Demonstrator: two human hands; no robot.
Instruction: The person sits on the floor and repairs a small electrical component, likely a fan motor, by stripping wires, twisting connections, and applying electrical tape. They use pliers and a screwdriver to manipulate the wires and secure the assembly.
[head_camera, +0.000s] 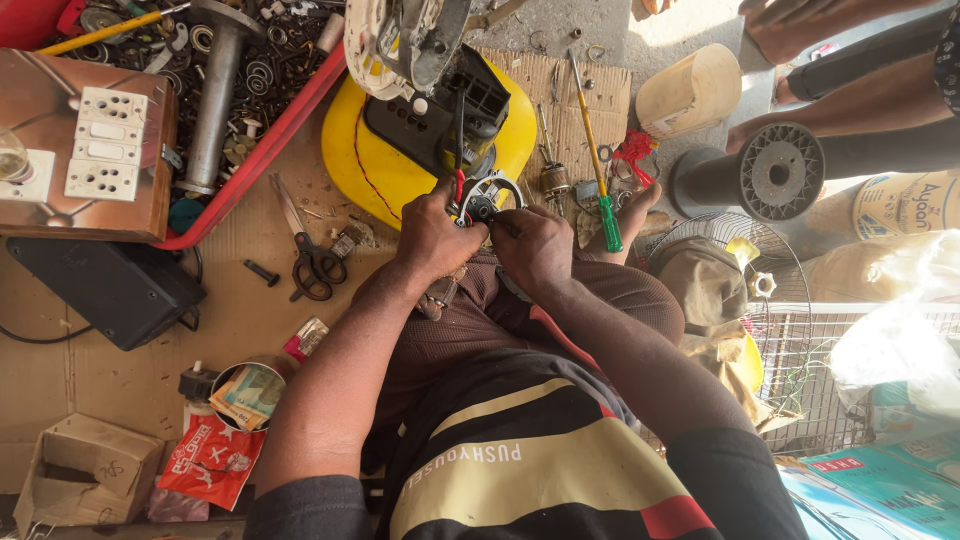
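Motor winding ring (490, 195), one, sits between both hands just below the yellow fan base (350, 160), over the person's knee. Left hand (432, 238) curls palm-down, fingers (462, 212) clamped on the ring's left edge with red wires. Right hand (535, 248) bends inward, fingers pinched together on its lower right side. One pair of scissors (312, 262) and two screwdrivers (596, 160) lie near. Fingertips and the ring's lower half are hidden.
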